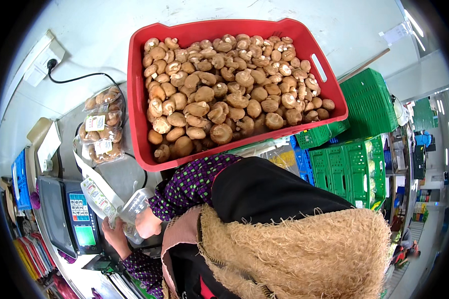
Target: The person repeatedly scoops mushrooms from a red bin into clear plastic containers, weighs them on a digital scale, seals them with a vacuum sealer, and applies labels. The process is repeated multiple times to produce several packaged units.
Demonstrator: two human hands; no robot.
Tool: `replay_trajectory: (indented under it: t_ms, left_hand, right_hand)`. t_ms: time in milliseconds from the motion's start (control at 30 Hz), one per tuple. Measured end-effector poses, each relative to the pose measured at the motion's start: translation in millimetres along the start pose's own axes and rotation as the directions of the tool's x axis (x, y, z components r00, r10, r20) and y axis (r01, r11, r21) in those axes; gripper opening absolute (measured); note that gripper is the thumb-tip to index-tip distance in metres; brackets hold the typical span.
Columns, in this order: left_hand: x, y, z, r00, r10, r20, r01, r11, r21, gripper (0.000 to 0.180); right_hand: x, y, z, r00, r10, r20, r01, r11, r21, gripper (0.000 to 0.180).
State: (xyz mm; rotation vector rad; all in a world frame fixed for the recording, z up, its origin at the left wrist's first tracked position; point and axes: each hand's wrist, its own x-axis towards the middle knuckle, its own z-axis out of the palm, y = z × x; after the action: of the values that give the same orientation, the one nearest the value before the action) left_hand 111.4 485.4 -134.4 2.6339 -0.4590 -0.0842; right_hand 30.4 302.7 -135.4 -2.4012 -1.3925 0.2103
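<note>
My left hand (115, 238) is at the lower end of a white strip of printed labels (98, 195), its fingers closed on the strip. Just beside it, my right hand (148, 224) is curled against a clear plastic box (136, 203), gripping it by its near side. The box is tilted, and what it holds, if anything, is hard to make out. Behind the hands, several clear packs of mushrooms (105, 133) with labels are stacked on the grey table. A big red crate (138, 144) full of loose brown mushrooms (237, 99) fills the far middle.
A weighing scale (77, 214) with keypad and lit green display stands left of my hands. A black cable (85, 75) runs from a wall socket (46, 64) down past the packs. Green crates (344, 167) are stacked at the right, beside a blue one (302, 159).
</note>
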Motion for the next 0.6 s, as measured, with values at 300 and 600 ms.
replay_trajectory:
  t_ms: [300, 600]
  left_hand:
    - [-24.1, 112.4, -107.2, 0.932, -0.356, 0.072, 0.317, 0.699, -0.641, 0.049]
    - [28.7, 266.4, -108.8, 0.98, 0.161, -0.12, -0.196, 0.64, -0.743, 0.041]
  right_hand:
    - [-43.3, -31.9, -122.9, 0.864, 0.099, -0.494, -0.142, 0.989, -0.05, 0.025]
    - [-257.6, -76.7, -258.3, 0.68, 0.651, -0.337, -0.687, 0.726, 0.015, 0.016]
